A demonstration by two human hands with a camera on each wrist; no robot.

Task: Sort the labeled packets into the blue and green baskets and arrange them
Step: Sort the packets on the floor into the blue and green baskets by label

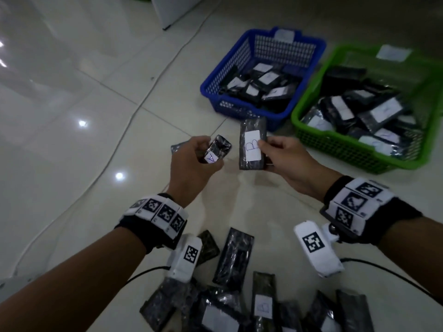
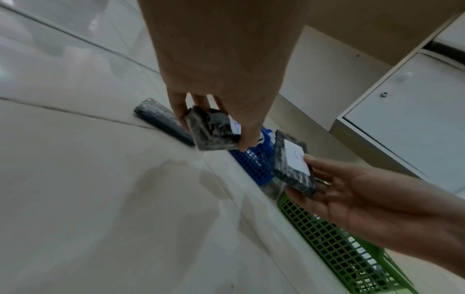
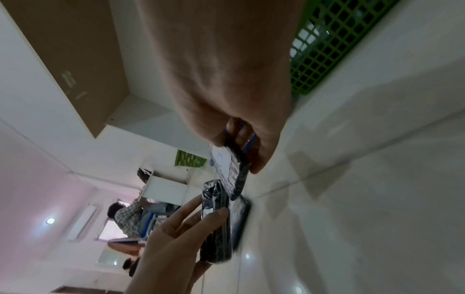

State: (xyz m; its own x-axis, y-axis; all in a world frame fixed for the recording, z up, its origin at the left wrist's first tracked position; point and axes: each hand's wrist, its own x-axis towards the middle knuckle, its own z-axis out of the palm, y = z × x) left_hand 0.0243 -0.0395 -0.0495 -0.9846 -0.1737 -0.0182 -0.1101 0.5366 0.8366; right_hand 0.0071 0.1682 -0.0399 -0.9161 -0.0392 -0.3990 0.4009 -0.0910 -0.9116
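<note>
My left hand (image 1: 191, 159) grips a small black packet (image 1: 219, 148) whose white label reads A; the same A packet (image 2: 211, 131) shows in the left wrist view. My right hand (image 1: 287, 159) pinches a longer black packet (image 1: 253, 146) labeled B, seen edge-on as the B packet (image 3: 232, 169) in the right wrist view. Both packets are held above the tiled floor, side by side. The blue basket (image 1: 239, 61) and the green basket (image 1: 335, 144) stand beyond the hands, each holding several labeled packets.
A pile of several black packets (image 1: 233, 255) lies on the floor near my forearms. One more packet (image 2: 161, 119) lies flat on the tile behind my left hand. A white cable (image 1: 124, 130) runs across the floor at left. White cabinets (image 2: 412, 119) stand behind the baskets.
</note>
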